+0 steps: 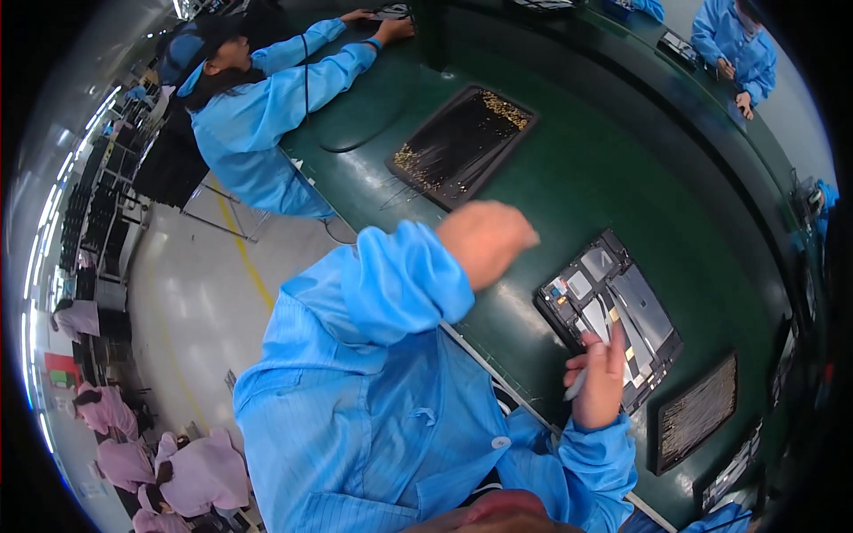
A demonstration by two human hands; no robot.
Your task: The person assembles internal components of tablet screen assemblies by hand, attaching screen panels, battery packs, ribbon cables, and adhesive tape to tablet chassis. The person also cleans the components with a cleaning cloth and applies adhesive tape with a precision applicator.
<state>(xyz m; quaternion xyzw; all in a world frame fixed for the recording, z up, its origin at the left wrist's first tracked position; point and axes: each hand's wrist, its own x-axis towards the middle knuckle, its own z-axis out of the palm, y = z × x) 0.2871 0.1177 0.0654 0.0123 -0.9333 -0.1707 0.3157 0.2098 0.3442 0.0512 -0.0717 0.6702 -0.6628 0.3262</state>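
An opened, tablet-like electronic device [644, 306] lies on the green table, with silver and black parts showing inside its black frame. Over its near edge is my right hand [602, 377], index finger stretched along the device and the other fingers curled round a grey pen-like tool [576, 385]. My left hand [487, 242] is raised above the table, blurred, its fingers curled together; whatever may be in them is hidden. Just beyond it stands a black tray [411, 178] of thin dark cable-like strips with gold-coloured ends.
A second dark tray [659, 440], filled with fine strips, sits to the right of the device. A person in blue [258, 115] reaches across the table at far left; another person [736, 49] works at far right. A black cable [342, 149] trails over the table's left end.
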